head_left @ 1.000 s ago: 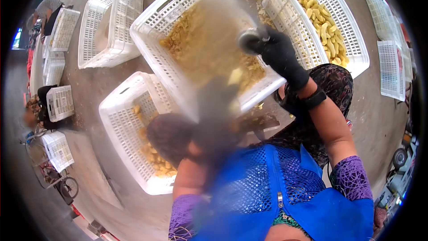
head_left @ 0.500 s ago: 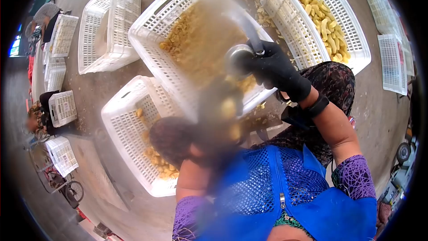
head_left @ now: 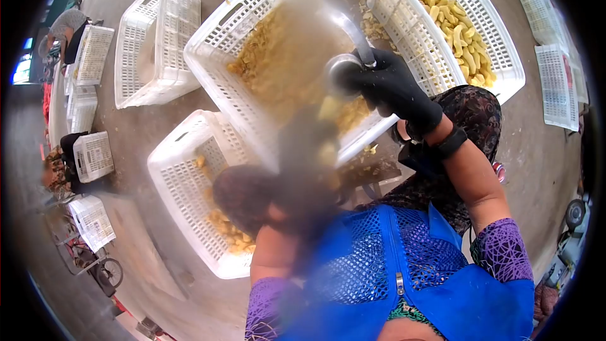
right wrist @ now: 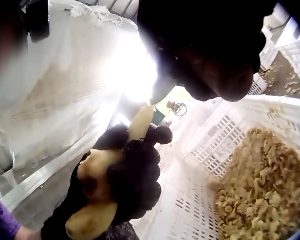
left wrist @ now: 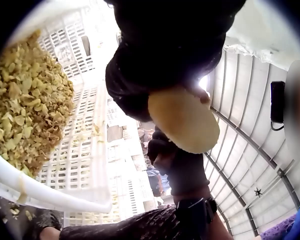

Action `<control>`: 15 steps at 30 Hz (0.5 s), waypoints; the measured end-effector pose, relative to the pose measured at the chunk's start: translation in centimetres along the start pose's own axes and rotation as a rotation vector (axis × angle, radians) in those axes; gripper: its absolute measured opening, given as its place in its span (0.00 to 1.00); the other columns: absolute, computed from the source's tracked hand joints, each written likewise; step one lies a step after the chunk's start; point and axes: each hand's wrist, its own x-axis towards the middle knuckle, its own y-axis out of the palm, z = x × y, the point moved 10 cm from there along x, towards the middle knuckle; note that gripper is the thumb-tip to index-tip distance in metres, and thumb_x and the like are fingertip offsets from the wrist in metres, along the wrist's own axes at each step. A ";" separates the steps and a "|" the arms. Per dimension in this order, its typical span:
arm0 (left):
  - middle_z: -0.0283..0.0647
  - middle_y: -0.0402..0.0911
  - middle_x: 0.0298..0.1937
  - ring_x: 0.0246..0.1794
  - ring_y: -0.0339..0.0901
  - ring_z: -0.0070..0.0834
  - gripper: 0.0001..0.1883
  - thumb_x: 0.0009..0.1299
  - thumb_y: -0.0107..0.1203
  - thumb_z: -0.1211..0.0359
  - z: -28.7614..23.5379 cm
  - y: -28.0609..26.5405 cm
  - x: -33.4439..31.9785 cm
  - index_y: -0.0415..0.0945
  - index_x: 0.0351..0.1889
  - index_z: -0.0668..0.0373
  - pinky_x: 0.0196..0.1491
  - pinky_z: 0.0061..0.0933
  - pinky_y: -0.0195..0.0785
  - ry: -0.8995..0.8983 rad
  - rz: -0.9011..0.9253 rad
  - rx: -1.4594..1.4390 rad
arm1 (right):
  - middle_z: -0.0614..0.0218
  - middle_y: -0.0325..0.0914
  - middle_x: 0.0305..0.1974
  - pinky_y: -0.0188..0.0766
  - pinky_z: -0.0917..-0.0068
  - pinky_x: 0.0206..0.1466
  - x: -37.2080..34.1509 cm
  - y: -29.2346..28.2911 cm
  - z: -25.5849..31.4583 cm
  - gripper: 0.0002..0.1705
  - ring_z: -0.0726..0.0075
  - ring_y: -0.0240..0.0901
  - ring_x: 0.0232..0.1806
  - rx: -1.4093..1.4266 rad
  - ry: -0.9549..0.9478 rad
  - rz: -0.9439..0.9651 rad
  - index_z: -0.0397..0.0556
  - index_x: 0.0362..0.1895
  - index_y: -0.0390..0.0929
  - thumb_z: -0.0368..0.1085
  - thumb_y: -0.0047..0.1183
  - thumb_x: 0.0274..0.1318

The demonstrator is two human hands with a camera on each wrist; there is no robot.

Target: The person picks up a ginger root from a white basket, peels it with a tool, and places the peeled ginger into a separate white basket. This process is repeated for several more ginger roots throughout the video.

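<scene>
In the head view my black-gloved right hand (head_left: pixel 401 91) grips a shiny metal tool (head_left: pixel 344 76) over a white crate (head_left: pixel 221 82) of peelings. My left hand (head_left: pixel 309 164), also gloved, is a dark blur left of it, with pale root pieces (head_left: pixel 328 108) showing. The right wrist view has the left hand (right wrist: pixel 132 182) with its fingers curled round a knobby, pale peeled root (right wrist: pixel 97 175); the right hand (right wrist: pixel 205 55) is above, its tool hidden. A rounded end of the root (left wrist: pixel 185 120) sticks out under the left hand (left wrist: pixel 170 50) in the left wrist view.
A crate (head_left: pixel 410 38) at upper right holds pale yellow roots (head_left: pixel 461 35). Another crate (head_left: pixel 180 177) at lower left has some pieces; one more (head_left: pixel 154 44) stands at upper left. My knees flank the peelings crate. People sit at far left.
The right hand and its tool have shifted a little left and down toward the left hand. The root pieces near the left hand show at slightly different spots.
</scene>
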 end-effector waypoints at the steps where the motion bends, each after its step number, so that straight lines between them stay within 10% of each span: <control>1: 0.40 0.77 0.39 0.38 0.74 0.29 0.17 0.67 0.45 0.64 -2.3 0.0 -0.3 0.74 0.46 0.67 0.41 0.28 0.68 0.257 -0.021 0.243 | 0.76 0.69 0.17 0.51 0.86 0.10 0.0 0.0 0.7 0.14 0.84 0.63 0.12 -0.021 -0.031 0.003 0.48 0.37 0.76 0.43 0.60 0.52; 5: 0.40 0.76 0.37 0.37 0.74 0.30 0.16 0.64 0.50 0.66 -4.6 -0.5 -0.1 0.75 0.44 0.67 0.38 0.28 0.68 0.318 -0.092 0.188 | 0.75 0.72 0.19 0.56 0.86 0.13 -0.1 -2.1 0.3 0.14 0.85 0.63 0.13 0.069 0.101 -0.056 0.48 0.32 0.78 0.45 0.60 0.52; 7: 0.41 0.76 0.35 0.32 0.75 0.28 0.17 0.61 0.53 0.67 -6.0 -0.1 -0.1 0.74 0.46 0.67 0.34 0.27 0.68 0.345 -0.147 0.168 | 0.67 0.77 0.27 0.69 0.76 0.29 -0.8 -1.3 3.2 0.10 0.79 0.73 0.27 -0.419 -0.700 -0.088 0.48 0.41 0.78 0.30 0.47 0.56; 9: 0.41 0.76 0.32 0.28 0.74 0.25 0.17 0.61 0.54 0.67 -4.3 1.1 -0.1 0.75 0.45 0.68 0.30 0.24 0.67 -0.032 -0.134 -0.232 | 0.70 0.76 0.31 0.69 0.77 0.35 0.2 -1.9 -1.3 0.12 0.78 0.71 0.32 -0.120 -0.591 -0.010 0.45 0.45 0.76 0.35 0.49 0.59; 11: 0.41 0.76 0.29 0.25 0.72 0.22 0.17 0.62 0.54 0.66 -7.2 2.4 1.7 0.75 0.46 0.68 0.29 0.21 0.66 -0.009 -0.076 -0.283 | 0.72 0.77 0.31 0.69 0.79 0.34 -0.4 -2.5 -2.4 0.14 0.78 0.72 0.31 0.411 -0.385 0.049 0.44 0.46 0.77 0.39 0.51 0.60; 12: 0.47 0.78 0.47 0.48 0.76 0.37 0.19 0.65 0.54 0.63 -11.5 3.7 3.1 0.74 0.50 0.66 0.49 0.33 0.68 0.063 0.045 -0.198 | 0.72 0.76 0.31 0.69 0.79 0.34 -1.1 -2.8 -1.3 0.14 0.78 0.72 0.30 0.489 -0.290 0.033 0.44 0.46 0.76 0.39 0.51 0.60; 15: 0.46 0.79 0.47 0.40 0.75 0.29 0.13 0.65 0.50 0.71 -26.0 7.2 5.8 0.75 0.42 0.72 0.43 0.26 0.67 0.615 -0.040 0.126 | 0.71 0.76 0.30 0.68 0.79 0.32 -1.6 -3.1 0.5 0.15 0.78 0.71 0.29 0.584 -0.206 0.029 0.44 0.47 0.75 0.39 0.50 0.59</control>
